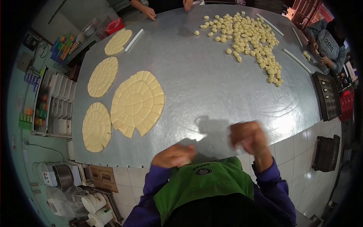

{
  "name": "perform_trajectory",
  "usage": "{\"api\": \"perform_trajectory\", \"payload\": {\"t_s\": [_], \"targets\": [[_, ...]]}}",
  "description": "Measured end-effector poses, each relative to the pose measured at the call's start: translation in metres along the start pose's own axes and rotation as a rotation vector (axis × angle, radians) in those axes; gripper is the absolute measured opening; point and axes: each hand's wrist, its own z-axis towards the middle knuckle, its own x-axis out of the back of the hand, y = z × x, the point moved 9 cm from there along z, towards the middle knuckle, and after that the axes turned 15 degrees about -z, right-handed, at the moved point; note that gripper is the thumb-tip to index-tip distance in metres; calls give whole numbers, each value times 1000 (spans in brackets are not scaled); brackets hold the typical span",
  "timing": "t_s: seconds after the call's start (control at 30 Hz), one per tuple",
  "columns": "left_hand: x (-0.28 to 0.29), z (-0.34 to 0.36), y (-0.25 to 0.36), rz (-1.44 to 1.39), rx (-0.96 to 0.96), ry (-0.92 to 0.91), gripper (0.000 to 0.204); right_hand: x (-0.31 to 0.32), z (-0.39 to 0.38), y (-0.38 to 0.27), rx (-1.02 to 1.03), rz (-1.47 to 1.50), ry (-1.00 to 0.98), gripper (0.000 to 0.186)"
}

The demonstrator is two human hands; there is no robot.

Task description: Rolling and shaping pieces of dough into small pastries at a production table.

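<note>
Close to the near table edge, in front of my green apron, my left hand (174, 156) is closed, its fingers curled in. Something pale shows at its fingertips, too blurred to name. My right hand (248, 137) is raised over the near edge farther right, strongly smeared by motion, so its fingers and anything in them cannot be read. Nearest to my left hand lies a large flat round of dough (138, 99), scored into many pieces, with a notch cut in its near rim. Up the far right spreads a big heap of small dough balls (245, 36).
Three more scored dough rounds (96, 127) line the table's left side. White rods (134, 40) lie at far left and right. A dark molded tray (327, 96) stands at the right edge. One co-worker's hands (150, 14) rest at the far edge; another person (328, 43) works at right.
</note>
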Motion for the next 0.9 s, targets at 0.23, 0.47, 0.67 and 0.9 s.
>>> {"api": "perform_trajectory", "payload": {"t_s": [0.23,0.47,0.67,0.9], "targets": [[78,-96,-98,1177,194,656,37,39,-129,135,-533,-1349,294,38],[74,10,-97,1446,108,646,47,39,-10,158,-335,-1329,412,51],[73,-85,-109,1291,164,899,42,-4,-85,150,-304,-1223,127,49],[43,-27,-105,1393,120,1006,47,51,-35,148,-331,-1348,467,44]]}}
